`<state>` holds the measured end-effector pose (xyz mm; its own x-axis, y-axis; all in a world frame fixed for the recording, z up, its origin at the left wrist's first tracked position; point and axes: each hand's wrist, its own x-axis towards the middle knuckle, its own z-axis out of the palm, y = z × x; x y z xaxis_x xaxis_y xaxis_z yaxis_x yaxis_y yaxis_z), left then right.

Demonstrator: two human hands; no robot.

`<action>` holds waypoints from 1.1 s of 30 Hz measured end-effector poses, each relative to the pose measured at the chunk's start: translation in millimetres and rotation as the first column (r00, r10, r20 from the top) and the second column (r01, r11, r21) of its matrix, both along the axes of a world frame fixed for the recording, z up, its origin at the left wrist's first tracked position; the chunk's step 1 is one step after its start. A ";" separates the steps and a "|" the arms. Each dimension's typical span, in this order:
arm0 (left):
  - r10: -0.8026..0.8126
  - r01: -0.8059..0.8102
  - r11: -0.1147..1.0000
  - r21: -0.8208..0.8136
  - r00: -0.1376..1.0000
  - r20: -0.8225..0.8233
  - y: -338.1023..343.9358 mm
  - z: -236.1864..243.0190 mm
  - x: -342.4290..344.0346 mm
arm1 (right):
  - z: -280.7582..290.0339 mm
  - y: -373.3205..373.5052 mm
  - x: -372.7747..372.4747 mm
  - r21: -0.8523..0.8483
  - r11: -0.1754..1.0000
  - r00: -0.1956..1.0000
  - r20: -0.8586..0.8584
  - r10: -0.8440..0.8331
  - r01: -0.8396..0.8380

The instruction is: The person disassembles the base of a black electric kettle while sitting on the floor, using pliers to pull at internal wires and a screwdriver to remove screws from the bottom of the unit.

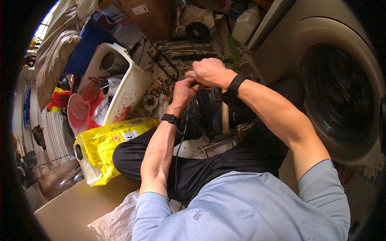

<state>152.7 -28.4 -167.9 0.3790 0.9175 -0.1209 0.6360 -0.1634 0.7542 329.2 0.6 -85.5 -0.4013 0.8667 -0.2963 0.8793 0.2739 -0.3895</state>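
My left hand and my right hand meet above a black, bag-like heap between my legs. The fingers of both hands are curled close together, the right hand a little higher and to the right. What they hold is hidden or too small to make out. A pale wooden strip stands out against the black material below my right wrist, its top partly hidden. A dark cord runs down beside my left forearm.
A washing machine is at my right. On my left are a white bin of odds and ends and a yellow bag. Scattered tools, small debris, a cardboard box and a white jug are ahead.
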 end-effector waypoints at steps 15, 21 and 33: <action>-0.059 0.051 0.997 0.056 0.989 0.139 0.7 -4.3 -10.2 | -12.9 -7.3 -11.6 0.187 0.982 0.994 -0.106 0.023 -0.002; 0.150 -0.216 0.865 -0.452 0.972 -0.178 -39.6 -71.2 -48.3 | -15.0 -3.8 -11.8 0.286 0.958 0.978 -0.198 0.072 -0.013; 0.398 -0.223 0.585 -0.780 0.917 0.037 -89.8 -97.0 -6.5 | -26.3 -8.2 1.8 0.332 0.937 0.945 -0.258 0.199 -0.107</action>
